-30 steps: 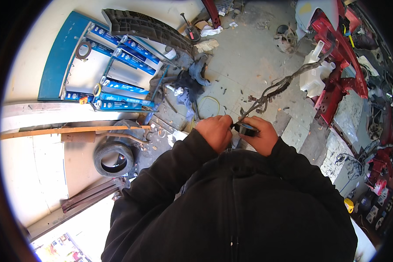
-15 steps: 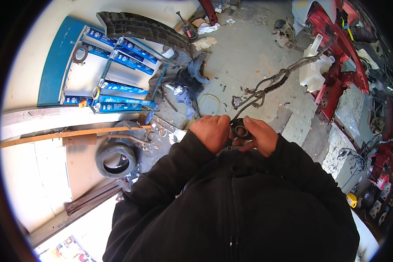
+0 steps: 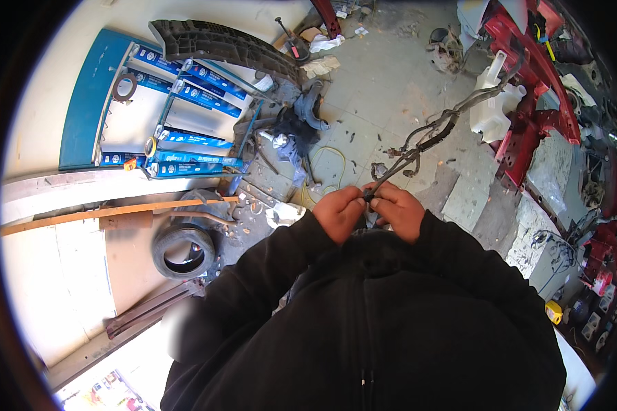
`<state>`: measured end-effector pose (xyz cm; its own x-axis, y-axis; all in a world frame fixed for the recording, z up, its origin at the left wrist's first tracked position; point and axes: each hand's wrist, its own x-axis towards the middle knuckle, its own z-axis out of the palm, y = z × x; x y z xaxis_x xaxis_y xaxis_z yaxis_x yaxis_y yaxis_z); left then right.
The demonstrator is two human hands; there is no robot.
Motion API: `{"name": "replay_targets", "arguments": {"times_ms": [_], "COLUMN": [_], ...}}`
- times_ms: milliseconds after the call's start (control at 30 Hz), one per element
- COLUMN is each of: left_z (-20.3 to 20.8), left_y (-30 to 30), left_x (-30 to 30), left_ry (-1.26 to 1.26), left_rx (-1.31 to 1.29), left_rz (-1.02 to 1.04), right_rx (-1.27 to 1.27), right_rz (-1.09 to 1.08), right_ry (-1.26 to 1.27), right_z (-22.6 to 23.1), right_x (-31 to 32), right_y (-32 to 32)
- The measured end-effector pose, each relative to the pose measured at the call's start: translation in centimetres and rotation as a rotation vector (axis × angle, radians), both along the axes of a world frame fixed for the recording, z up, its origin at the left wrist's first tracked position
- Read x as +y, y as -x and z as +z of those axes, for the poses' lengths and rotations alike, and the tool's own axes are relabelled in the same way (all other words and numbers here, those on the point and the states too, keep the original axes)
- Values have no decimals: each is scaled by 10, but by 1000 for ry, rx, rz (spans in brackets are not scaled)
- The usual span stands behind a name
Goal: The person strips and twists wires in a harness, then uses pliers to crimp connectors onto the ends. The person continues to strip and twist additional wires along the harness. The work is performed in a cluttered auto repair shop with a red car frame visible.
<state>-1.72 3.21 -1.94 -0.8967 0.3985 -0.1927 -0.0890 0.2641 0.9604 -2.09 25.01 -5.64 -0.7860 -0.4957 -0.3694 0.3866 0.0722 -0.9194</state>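
In front of my chest both hands meet at the end of a dark wiring harness (image 3: 428,140), which runs down from the upper right. My left hand (image 3: 339,211) is closed, thumb and fingertips pinching a small black wrapped part at the harness end. My right hand (image 3: 399,211) closes on the same spot from the other side, its fingertips touching the left ones. A roll of black tape does not show clearly now; the fingers may hide it. Loose branches of the harness hang just beyond my hands.
Red car body parts (image 3: 528,137) with a white plastic tank (image 3: 493,106) stand at the right. At the left are a blue rack (image 3: 92,103) with blue boxes, a tire (image 3: 159,250) and a wooden strip (image 3: 116,207). A black bumper-like panel (image 3: 219,44) leans at the back.
The black tape roll seen in my right hand is no longer plainly visible. My hands have come together, fingertips pinching the harness end, and the harness branches have shifted slightly.
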Motion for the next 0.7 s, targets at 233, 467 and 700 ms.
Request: {"name": "replay_targets", "arguments": {"times_ms": [233,467,700], "left_z": [7,22,35], "left_y": [-20,-24,-19], "left_x": [-11,-15,-16], "left_ry": [-555,-571,-606], "left_rx": [-807,-801,-891], "left_rz": [267,268,249], "right_rx": [88,294,195], "right_rz": [102,73,-70], "right_ry": [184,376,419], "right_z": [-24,-25,-1], "right_x": [-13,-32,-38], "right_y": [11,27,35]}}
